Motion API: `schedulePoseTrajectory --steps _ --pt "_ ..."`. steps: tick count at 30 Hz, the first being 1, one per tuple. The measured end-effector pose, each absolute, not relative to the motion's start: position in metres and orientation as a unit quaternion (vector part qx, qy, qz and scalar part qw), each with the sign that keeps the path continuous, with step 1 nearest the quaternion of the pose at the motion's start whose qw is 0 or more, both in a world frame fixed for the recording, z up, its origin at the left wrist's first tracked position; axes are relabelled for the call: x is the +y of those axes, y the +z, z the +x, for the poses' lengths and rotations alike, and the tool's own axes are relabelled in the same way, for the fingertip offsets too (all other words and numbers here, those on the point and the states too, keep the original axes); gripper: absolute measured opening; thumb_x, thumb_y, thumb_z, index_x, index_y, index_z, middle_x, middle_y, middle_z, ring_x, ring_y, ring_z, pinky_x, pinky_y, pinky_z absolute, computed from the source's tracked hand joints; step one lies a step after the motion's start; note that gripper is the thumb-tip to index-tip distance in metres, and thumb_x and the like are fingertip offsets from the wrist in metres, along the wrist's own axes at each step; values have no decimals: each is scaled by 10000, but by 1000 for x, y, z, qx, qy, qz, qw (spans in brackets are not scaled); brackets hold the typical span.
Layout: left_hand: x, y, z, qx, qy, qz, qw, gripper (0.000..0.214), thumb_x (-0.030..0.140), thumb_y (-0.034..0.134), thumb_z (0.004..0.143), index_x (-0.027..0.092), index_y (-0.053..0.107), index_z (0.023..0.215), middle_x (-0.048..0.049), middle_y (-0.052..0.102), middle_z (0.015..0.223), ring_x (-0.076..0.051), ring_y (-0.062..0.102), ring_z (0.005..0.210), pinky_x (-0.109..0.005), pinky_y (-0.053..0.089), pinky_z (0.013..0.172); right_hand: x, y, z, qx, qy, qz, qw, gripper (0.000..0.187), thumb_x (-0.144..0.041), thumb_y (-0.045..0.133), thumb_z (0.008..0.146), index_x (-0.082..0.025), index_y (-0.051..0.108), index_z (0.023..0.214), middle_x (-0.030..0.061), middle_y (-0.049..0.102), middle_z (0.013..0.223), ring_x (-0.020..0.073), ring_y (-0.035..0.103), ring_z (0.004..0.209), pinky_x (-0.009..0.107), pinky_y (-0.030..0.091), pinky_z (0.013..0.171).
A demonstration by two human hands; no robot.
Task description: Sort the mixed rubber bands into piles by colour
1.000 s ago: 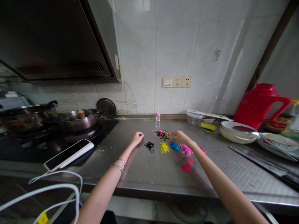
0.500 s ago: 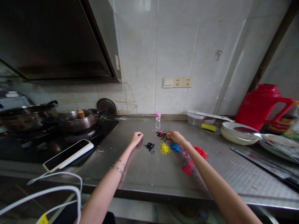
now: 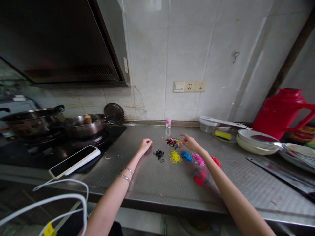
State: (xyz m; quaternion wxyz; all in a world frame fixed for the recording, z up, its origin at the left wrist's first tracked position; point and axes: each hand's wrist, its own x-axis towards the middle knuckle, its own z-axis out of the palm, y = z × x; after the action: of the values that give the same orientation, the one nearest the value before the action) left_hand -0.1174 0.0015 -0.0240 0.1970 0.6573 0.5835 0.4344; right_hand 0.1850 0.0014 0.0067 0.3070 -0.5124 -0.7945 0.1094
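Observation:
Small rubber bands lie in piles by colour on the steel counter. A mixed pile (image 3: 173, 142) is farthest back, with black (image 3: 158, 153), yellow (image 3: 175, 157), blue (image 3: 187, 156), pink (image 3: 198, 159) and red (image 3: 216, 161) bands in front of it. My right hand (image 3: 192, 144) hovers just right of the mixed pile, index finger stretched out and apart from the thumb, nothing visible in it. To the left, my left hand (image 3: 145, 145) rests behind the black pile with its fingertips pinched together; whether they hold anything is hidden. Behind the mixed pile stands a small clear bottle (image 3: 168, 127) with a pink cap.
A clear bag with red hearts (image 3: 199, 178) lies near the front. Leftward are a phone on a white device (image 3: 73, 161), a cable (image 3: 61, 196) and a pan (image 3: 85, 127) on the stove. Rightward are stacked bowls (image 3: 257, 147), a knife (image 3: 278, 173) and a red thermos (image 3: 278, 113).
My right hand has drawn back rightward from the mixed pile, and its index finger has straightened. More of the pink pile shows. My left hand stays pinched in place; the view has shifted slightly.

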Motion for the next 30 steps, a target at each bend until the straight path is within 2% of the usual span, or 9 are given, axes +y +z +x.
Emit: schedulePoseTrajectory --steps 10,16,20,26,30 --pt "-1 -23 -116 578 443 660 182 215 218 468 722 118 659 717 -60 667 770 -146 590 739 -251 426 703 -23 10 164 -867 252 -378 204 432 -83 453 647 -156 600 1047 1 621 709 110 531 628 204 410 613" --pt "-1 -22 -114 561 455 684 96 192 202 483 731 125 658 717 -57 653 764 -135 567 728 -251 422 710 -16 11 175 -843 182 -418 286 380 -120 461 669 -147 630 1007 21 651 755 122 545 640 211 418 606" --pt "2 -14 -104 552 425 713 80 163 184 512 715 131 666 721 -54 652 749 -128 564 719 -246 426 711 -11 9 184 -816 157 -447 333 337 -152 456 704 -136 642 984 49 668 760 140 571 660 228 437 636" --pt "1 3 -60 536 309 782 77 177 225 543 708 150 679 793 -52 665 776 -138 579 720 -252 428 724 -7 1 189 -799 120 -474 350 297 -147 477 700 -145 667 929 70 679 809 160 596 713 240 449 671" --pt "-5 8 -27 538 201 819 2 211 291 586 696 198 674 864 -65 662 849 -207 570 853 -332 407 815 -7 -3 191 -793 109 -486 351 303 -128 464 701 -155 674 918 61 686 827 159 607 739 233 450 682"
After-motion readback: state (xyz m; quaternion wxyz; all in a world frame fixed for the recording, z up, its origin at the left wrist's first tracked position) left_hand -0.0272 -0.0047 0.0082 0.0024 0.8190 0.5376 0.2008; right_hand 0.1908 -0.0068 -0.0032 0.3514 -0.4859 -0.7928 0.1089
